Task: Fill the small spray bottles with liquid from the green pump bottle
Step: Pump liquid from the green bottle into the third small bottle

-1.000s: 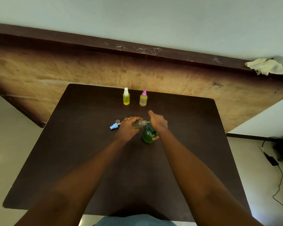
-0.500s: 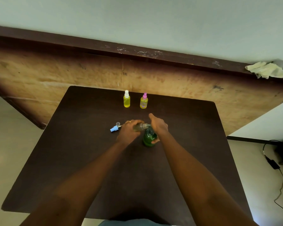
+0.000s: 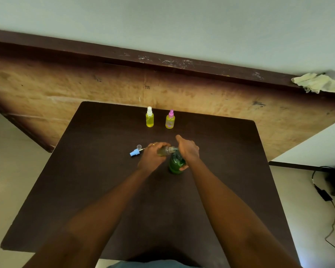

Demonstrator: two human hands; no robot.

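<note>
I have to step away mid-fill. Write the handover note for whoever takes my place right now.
Left hand: holds the open small bottle tipped, its neck at the pump spout.
Right hand: on top of the green pump bottle, which stands mid-table.
Blue spray cap and a clear cap lie left of the hands.
Done: white-capped bottle and pink-capped bottle stand capped at the far edge, holding yellow liquid.
Left: finish filling the held bottle, screw on the blue spray cap, set it beside the others.
</note>
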